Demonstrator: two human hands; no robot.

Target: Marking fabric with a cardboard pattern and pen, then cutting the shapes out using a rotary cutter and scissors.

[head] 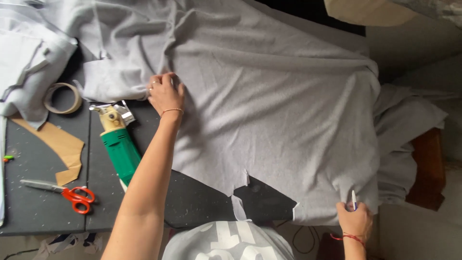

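Left hand (165, 94) stretched far forward, fingers bent and pressing down; right hand (355, 220) close in, fingers pinched

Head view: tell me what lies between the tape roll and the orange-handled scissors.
A brown paper pattern piece lies on the dark table between the tape roll and the scissors, seen in the head view.

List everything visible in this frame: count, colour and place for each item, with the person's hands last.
fabric: one large sheet, grey, spread over the table
table: one, dark grey
electric cutter: one, green and cream, beside the left forearm
scissors: one pair, orange handles, table's left part
tape roll: one, beige, upper left
paper pattern piece: one, brown, left
left hand: pressing the fabric
right hand: holding a white pen at the fabric's lower edge
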